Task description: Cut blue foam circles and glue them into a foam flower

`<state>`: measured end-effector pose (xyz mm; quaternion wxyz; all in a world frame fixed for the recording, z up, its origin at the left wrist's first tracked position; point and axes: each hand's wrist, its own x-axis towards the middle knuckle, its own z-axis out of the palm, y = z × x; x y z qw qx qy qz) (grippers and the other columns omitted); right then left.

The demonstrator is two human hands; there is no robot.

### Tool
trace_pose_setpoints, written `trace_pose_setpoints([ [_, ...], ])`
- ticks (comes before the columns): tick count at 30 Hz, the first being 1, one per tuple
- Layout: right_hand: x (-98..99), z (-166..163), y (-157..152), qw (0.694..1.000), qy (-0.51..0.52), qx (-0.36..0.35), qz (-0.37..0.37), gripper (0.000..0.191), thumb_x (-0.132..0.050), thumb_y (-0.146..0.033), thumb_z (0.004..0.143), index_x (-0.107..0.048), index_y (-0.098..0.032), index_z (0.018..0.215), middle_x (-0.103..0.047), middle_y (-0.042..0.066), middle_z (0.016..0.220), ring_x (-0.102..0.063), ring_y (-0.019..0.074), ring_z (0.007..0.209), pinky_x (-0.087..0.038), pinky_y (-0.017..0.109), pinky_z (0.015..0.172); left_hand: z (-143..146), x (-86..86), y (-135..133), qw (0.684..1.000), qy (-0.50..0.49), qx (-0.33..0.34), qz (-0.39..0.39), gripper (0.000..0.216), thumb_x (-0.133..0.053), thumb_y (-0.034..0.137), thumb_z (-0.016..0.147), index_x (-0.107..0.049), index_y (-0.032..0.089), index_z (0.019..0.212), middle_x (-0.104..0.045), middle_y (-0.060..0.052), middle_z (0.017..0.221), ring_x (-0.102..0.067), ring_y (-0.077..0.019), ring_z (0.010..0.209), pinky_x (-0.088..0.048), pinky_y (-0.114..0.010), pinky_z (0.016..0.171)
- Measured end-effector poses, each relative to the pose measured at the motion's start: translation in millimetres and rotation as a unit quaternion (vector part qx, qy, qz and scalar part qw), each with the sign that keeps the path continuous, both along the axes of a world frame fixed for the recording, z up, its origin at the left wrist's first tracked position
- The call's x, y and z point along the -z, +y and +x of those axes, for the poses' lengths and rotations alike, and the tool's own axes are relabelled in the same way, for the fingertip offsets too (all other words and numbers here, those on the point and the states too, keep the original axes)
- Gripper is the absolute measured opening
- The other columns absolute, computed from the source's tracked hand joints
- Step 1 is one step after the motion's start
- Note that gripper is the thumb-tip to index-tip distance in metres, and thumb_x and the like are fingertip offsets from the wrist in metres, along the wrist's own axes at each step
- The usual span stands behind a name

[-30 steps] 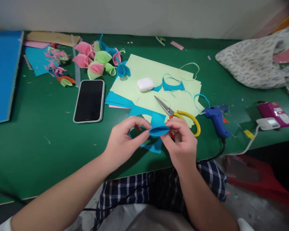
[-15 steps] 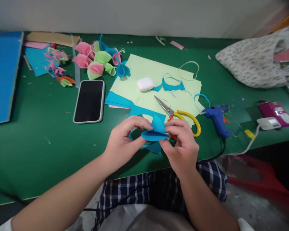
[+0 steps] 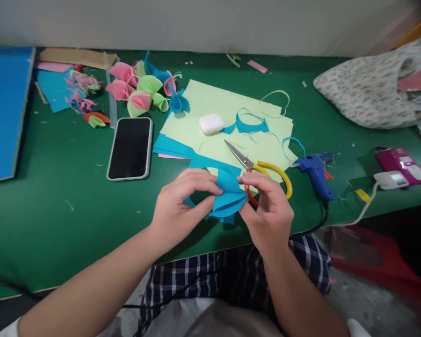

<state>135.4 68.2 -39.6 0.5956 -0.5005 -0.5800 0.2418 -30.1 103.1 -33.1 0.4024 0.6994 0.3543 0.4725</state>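
Both hands meet over the near edge of the green table (image 3: pixel 56 196). My left hand (image 3: pixel 180 206) pinches the left side of a curled blue paper piece (image 3: pixel 228 195) between thumb and fingers. My right hand (image 3: pixel 270 210) holds the same piece at its right edge, fingers closed on it. A blue paper scrap (image 3: pixel 228 218) lies under the hands. Yellow-handled scissors (image 3: pixel 259 167) lie just behind my right hand, on the light green sheets (image 3: pixel 214 100).
A blue glue gun (image 3: pixel 315 171) lies right of the scissors, its cord running off the table edge. A black phone (image 3: pixel 130 147), a white earbud case (image 3: pixel 211 124), several paper flowers (image 3: pixel 140 89), a blue board (image 3: pixel 3 107) and a patterned bag (image 3: pixel 368 89) sit around.
The blue paper piece has been turned and opened up from a flat curl into a wider fanned shape. Both hands stayed in place, fingers shifting on it.
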Motion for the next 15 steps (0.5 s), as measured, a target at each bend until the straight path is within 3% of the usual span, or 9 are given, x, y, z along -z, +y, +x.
trace_pose_setpoints([
  [8, -1.9, -2.9, -1.6, 1.000, 0.009, -0.007, -0.012, 0.039, -0.067, -0.011, 0.077, -0.060, -0.029, 0.111, -0.063, 0.001, 0.093, -0.062, 0.0170, 0.086, -0.056, 0.038, 0.080, 0.2, 1.6, -2.8, 0.999, -0.004, 0.002, -0.040, 0.017, -0.065, 0.014, 0.079, -0.064, 0.024, 0.092, -0.067, -0.003, 0.089, -0.064, -0.0172, 0.087, -0.054, -0.032, 0.079],
  [15, -2.9, -3.1, -6.0, 0.999, 0.030, -0.038, -0.012, 0.050, -0.063, -0.005, 0.077, -0.056, -0.032, 0.119, -0.063, 0.000, 0.103, -0.063, 0.0157, 0.089, -0.056, 0.035, 0.080, 3.3, -1.2, -6.0, 0.995, -0.064, 0.007, -0.070, 0.041, -0.066, 0.008, 0.077, -0.053, 0.027, 0.110, -0.065, -0.001, 0.099, -0.065, -0.0128, 0.091, -0.054, -0.027, 0.083],
])
